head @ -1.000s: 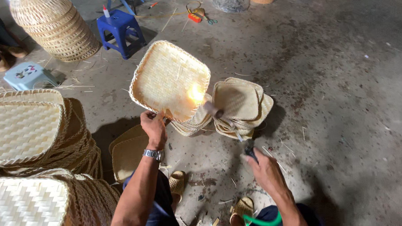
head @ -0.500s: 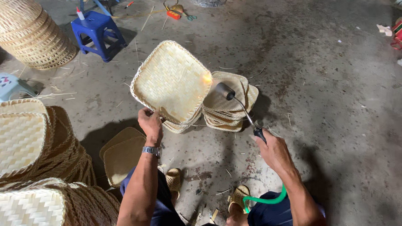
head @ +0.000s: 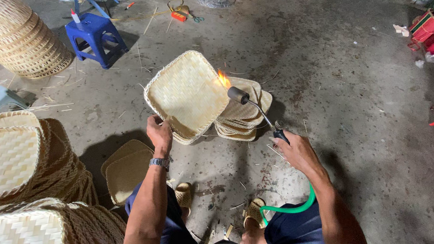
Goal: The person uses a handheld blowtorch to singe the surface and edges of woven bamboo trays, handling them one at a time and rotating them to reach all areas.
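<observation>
I see one square woven tray (head: 187,94) tilted up over the floor, left hand (head: 158,133) pinching its lower rim. Right hand (head: 295,150) wraps one gas torch (head: 255,108), flame at the tray's edge. One tray stack (head: 248,116) behind, one blue stool (head: 96,37) well apart

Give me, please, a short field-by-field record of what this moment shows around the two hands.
left hand: grips the lower edge of a square woven tray, held tilted off the floor
right hand: holds a gas torch by its handle
flame: lit, at the tray's right rim
hose: green, curves from the torch side down toward the lap
behind tray: stack of woven trays on the concrete floor
far left: blue stool
</observation>
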